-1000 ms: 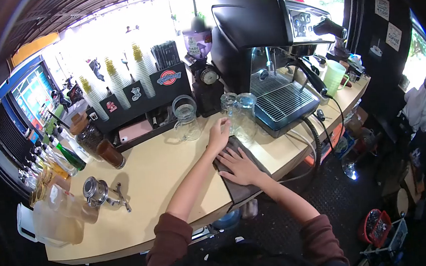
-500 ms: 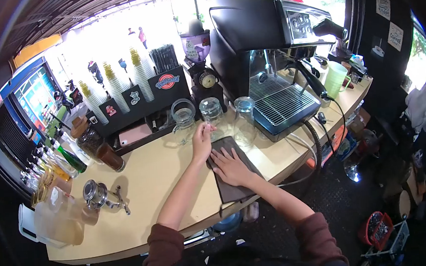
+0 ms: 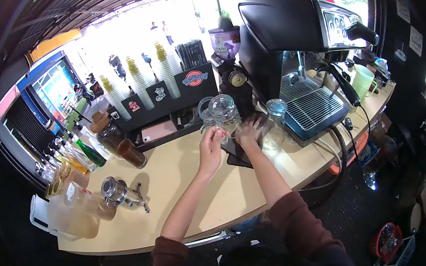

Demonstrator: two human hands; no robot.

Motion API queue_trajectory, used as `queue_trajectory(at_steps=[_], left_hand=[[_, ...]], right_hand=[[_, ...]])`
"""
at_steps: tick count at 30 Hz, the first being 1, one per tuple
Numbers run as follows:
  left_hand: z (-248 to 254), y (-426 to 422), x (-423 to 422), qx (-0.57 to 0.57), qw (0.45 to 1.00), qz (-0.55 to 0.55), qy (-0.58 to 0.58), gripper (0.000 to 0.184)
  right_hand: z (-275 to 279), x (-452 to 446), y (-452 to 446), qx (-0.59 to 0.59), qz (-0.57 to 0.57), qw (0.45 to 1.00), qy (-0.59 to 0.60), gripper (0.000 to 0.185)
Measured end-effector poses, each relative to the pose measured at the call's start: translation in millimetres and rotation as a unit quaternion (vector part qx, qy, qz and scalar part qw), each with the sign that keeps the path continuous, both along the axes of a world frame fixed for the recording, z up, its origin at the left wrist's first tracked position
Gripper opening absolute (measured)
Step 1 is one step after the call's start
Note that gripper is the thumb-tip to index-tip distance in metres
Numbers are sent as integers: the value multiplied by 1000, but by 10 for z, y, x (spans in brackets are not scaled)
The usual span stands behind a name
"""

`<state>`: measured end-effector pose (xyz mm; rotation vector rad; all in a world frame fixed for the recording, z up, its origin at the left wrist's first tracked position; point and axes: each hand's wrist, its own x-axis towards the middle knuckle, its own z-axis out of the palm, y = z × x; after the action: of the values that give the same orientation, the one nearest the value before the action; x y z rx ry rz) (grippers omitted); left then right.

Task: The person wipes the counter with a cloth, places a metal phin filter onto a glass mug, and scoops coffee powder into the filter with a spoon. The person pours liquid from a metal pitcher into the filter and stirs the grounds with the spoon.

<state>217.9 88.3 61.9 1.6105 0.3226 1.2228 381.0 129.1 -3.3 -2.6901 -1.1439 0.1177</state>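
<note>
My left hand (image 3: 211,150) is closed on the lower part of a clear glass mug (image 3: 224,110), tilted above the counter. Behind it, partly hidden, stands another glass mug (image 3: 205,115). My right hand (image 3: 250,132) is blurred, its fingers apart, pressing on a dark folded cloth (image 3: 238,155) on the counter between the held mug and a tall clear glass (image 3: 273,128). Most of the cloth's far end is hidden under that hand.
The wooden counter (image 3: 192,196) also bears an espresso machine (image 3: 314,91), a coffee grinder (image 3: 227,53), a cup rack (image 3: 159,99), a metal portafilter-like piece (image 3: 121,191), a plastic jug (image 3: 75,212) and several bottles. A green pitcher (image 3: 362,80) stands at far right.
My left hand has taken hold of the glass mug and shifted it left. My right hand has slid forward with the cloth, towards where the mug stood. The camera view has turned slightly left.
</note>
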Motion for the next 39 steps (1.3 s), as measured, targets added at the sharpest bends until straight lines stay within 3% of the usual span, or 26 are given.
queue_trajectory(at_steps=[1,6,8,16,23,29,39], left_hand=[[-2,3,-14,0,1000,2,2,22],[17,10,35,42,997,18,57,23],[-45,39,115,36,998,12,50,23],[-403,256,500,46,996,54,49,19],[-498,181,591,76,984,142,77,19],[-698,246,643,8,985,158,66,20],[-661,364,699,55,977,182,99,23]], right_hand=[[12,-12,3,-46,-5,999,-14,75],[-92,-167,-280,9,78,997,-15,71],[-74,-313,-588,37,222,973,-48,66],[-150,-260,-1542,115,459,879,-58,62],[-110,-134,-1868,122,479,868,-53,61],[-129,-147,-1864,121,471,871,-64,60],[-135,-144,-1868,126,471,871,-61,61]])
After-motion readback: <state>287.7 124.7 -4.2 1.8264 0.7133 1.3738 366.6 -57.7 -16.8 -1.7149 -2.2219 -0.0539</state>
